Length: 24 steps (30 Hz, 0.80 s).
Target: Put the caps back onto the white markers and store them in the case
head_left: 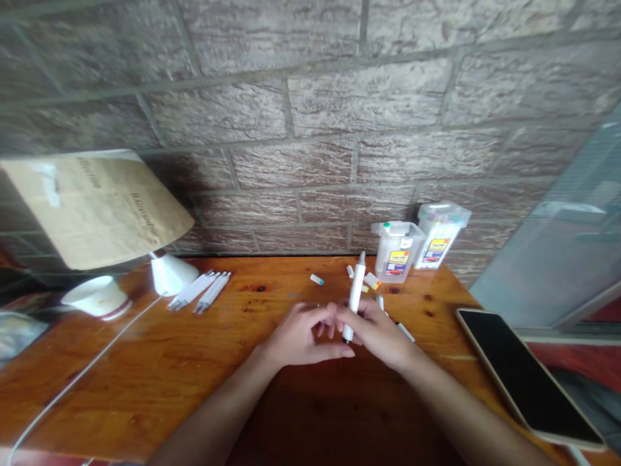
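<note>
My right hand (376, 330) is closed around a white marker (356, 291). The marker stands nearly upright, its grey tip pointing up and a dark end showing at the bottom. Beside it is my left hand (303, 333), fingers curved and thumb apart from them, its fingertips meeting the fingers of my right hand. I see nothing held in it. Behind my hands lie loose marker caps, among them a blue-ended cap (317, 279) and an orange-ended cap (372, 280). Another white cap (405, 332) lies close to my right wrist.
Several white markers (212, 292) lie at the left by a lamp (172, 275) with a paper shade. A paper cup (97, 298) and a white cord are further left. Two clear plastic boxes (398, 252) stand by the brick wall. A phone (528, 375) lies at the right.
</note>
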{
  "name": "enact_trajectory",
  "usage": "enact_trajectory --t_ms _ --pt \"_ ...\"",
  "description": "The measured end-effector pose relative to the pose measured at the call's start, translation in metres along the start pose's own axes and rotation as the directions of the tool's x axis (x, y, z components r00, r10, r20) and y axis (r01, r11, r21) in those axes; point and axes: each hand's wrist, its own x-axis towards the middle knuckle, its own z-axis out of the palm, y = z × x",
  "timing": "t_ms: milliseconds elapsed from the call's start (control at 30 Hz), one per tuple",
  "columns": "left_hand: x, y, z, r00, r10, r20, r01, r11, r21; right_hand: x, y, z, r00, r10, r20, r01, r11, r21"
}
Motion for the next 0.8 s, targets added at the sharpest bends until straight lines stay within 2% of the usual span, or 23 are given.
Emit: enact_trajectory --t_ms 133,333,500,600,667,800 --pt "0.001 0.001 0.007 1.0 0.018 -0.02 -0.016 0.997 0.075 0.001 0.001 -0.002 0.999 -0.03 -0.028 0.031 0.999 0.009" --pt "0.001 0.002 0.014 0.993 0.107 -0.058 -0.098 0.986 0.134 0.003 0.012 -0.002 0.996 -0.061 -0.072 0.052 0.992 -0.119" --pt "0.0 -0.004 0.013 0.989 0.134 -0.062 -0.127 0.986 0.105 0.001 0.01 0.001 0.986 -0.107 -0.127 0.079 0.975 -0.207" --pt "0.0 -0.009 0.012 0.99 0.134 -0.049 -0.132 0.991 0.036 0.001 0.007 0.0 0.983 -0.144 -0.111 0.118 0.971 -0.209" --pt "0.0 -0.01 0.011 0.989 0.113 -0.093 -0.113 0.994 0.004 0.002 0.008 -0.001 0.981 -0.157 -0.117 0.127 0.964 -0.233" --pt "-0.001 -0.008 0.006 0.972 0.018 -0.233 -0.019 1.0 -0.002 0.004 0.013 -0.001 0.968 -0.188 -0.167 0.106 0.906 -0.41"
